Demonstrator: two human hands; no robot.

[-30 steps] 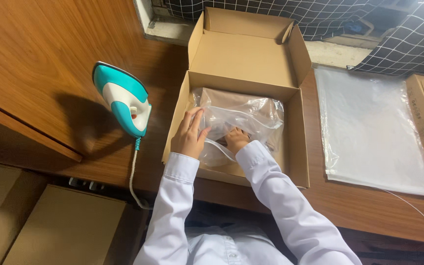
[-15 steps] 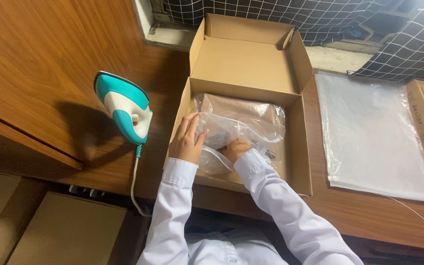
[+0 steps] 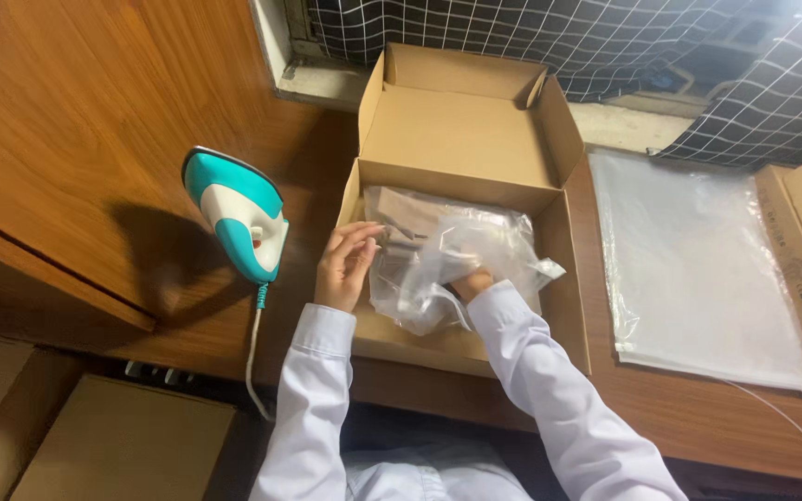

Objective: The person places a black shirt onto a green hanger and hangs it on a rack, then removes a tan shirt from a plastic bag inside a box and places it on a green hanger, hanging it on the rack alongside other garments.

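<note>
- Two hands work inside the open cardboard box (image 3: 461,139) on the wooden bench (image 3: 95,139); we see them from above, both in white sleeves.
- Our left hand (image 3: 345,264) sits at the box's left wall, fingers spread apart and lightly curled, fingertips touching the left edge of the clear plastic bag (image 3: 447,250). It clamps on nothing that we can see.
- Our right hand (image 3: 472,283) is pushed under or into the crumpled bag from the near side; the plastic covers most of it, so we cannot tell whether the fingers are together or gripping the film.
- The bag lies in the lower half of the box, bunched and raised, its long axis running roughly left to right across the box floor. It lies just to the right of the left hand and directly over the right hand.
- We judge the right hand the nearer one, since it is already within the folds, while the left only meets the bag's edge.
- A teal and white iron (image 3: 239,213) stands on the bench well to the left of the box, its cord (image 3: 252,357) hanging over the near edge.
- A flat stack of clear plastic sheets (image 3: 698,269) lies to the right of the box, apart from both hands.
</note>
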